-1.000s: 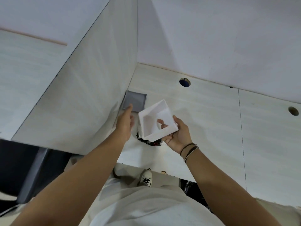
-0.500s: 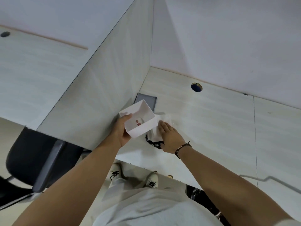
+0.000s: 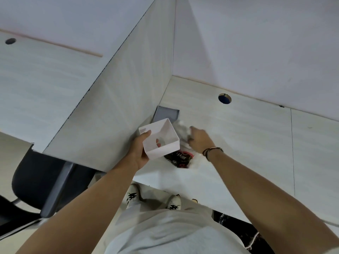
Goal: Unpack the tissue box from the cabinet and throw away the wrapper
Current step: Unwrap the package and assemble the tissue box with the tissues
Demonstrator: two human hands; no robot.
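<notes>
A white square tissue box (image 3: 161, 137), hollow side up with a round hole in its bottom, is held above the desk by my left hand (image 3: 140, 153), a fingertip showing through the hole. Just to its right, my right hand (image 3: 199, 139) is closed on a blurred white wad of tissues (image 3: 181, 128). Under the box lies a black wrapper with red print (image 3: 178, 158) on the desk, partly hidden by the box.
A light wood desk (image 3: 247, 143) has a round cable hole (image 3: 224, 98) and a grey square plate (image 3: 166, 114) in its left corner. A tall partition (image 3: 119, 107) stands to the left. A black chair (image 3: 40, 180) sits at lower left. My shoes show below the desk edge.
The box passed from my right hand to my left hand. My right hand came down on the white tissues on the desk and has now gathered them up beside the box.
</notes>
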